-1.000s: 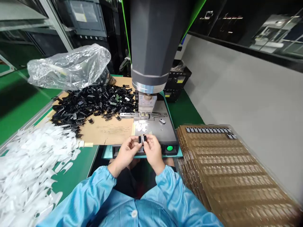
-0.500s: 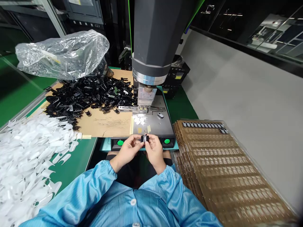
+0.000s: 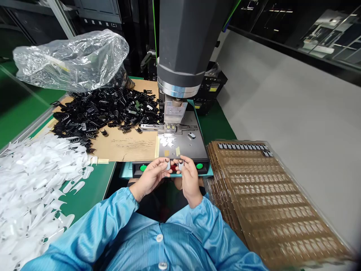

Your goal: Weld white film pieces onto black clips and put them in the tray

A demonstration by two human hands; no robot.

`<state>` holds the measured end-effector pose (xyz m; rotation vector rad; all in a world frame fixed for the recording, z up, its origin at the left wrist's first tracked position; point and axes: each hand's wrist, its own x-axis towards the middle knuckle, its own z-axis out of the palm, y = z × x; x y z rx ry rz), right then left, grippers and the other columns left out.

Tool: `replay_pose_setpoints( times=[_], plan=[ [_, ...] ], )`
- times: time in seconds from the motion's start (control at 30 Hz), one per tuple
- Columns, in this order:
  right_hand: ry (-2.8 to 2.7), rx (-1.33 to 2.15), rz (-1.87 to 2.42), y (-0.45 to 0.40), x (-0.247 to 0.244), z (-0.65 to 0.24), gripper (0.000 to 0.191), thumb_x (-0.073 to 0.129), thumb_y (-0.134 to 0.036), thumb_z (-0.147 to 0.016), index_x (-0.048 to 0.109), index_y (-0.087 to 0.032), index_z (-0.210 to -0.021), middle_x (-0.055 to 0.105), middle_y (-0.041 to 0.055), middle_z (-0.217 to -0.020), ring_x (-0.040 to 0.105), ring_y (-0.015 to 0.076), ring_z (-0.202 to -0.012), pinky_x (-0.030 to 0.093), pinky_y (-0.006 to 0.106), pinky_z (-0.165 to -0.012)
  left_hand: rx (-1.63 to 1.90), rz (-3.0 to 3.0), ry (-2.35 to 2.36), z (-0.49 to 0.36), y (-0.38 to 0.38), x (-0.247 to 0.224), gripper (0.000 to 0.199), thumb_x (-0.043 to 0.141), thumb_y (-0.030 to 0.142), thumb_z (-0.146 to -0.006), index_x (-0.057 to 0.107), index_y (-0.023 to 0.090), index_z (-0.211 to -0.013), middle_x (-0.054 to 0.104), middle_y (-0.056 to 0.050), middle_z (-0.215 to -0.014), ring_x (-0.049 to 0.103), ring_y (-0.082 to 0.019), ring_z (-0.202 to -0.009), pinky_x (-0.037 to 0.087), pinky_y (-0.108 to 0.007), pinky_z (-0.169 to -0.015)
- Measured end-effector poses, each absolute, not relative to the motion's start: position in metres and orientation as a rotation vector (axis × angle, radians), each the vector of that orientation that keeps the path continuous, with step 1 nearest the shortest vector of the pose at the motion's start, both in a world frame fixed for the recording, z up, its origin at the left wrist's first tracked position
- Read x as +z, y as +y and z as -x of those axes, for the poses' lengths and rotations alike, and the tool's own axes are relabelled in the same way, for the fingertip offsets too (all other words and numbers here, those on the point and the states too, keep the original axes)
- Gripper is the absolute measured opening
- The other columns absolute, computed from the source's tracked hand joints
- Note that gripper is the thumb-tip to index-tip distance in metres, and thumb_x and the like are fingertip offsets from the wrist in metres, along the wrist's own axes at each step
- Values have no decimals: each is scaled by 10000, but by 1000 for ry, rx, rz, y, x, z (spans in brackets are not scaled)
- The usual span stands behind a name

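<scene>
Apparently inspecting: in front of press [image 3: 183, 41], left grip [image 3: 150, 177] pinches one part [image 3: 168, 165], right grip [image 3: 191, 181] a second part [image 3: 181, 165]; next move calls for steadiness.

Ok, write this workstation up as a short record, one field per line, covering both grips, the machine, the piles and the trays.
Left grip: holds a small white-and-dark piece
Right grip: holds a similar piece
Machine: dark head above a metal plate
On plate: white parts
Left piles: black clips on cardboard; white pieces nearer the person
Right side: stacked trays, finished-looking pieces in the top one's far rows
</scene>
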<state>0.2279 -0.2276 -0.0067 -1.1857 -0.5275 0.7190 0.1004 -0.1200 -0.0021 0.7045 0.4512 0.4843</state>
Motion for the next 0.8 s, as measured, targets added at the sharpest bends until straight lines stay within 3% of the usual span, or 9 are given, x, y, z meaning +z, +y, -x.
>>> replay_pose_setpoints(
  times=[0.23,0.43,0.8],
  plan=[
    [-451,896,960,-228,8,-221,321,679,-309,-945,681,-255,-1261,731,72,-1199,681,196,-914,603,372,-808,368,-582,321,-97,-118,1,313,749,246,-971,720,103,-1248,749,-117,-1022,738,-154,-841,629,-240,-767],
    [-409,953,907,-228,6,-220,312,666,-261,-921,694,-251,-1232,720,68,-1186,664,192,-913,582,341,-765,365,-565,319,-97,-120,-1,378,733,205,-969,693,158,-1343,761,-109,-1053,738,-150,-816,624,-255,-771],
    [-416,951,895,-226,0,-221,311,634,-173,-852,691,-251,-1147,699,33,-1047,629,168,-843,553,310,-718,348,-604,332,-96,-120,-6,390,744,227,-969,699,157,-1350,758,-105,-1013,729,-145,-791,618,-262,-789]
  ],
)
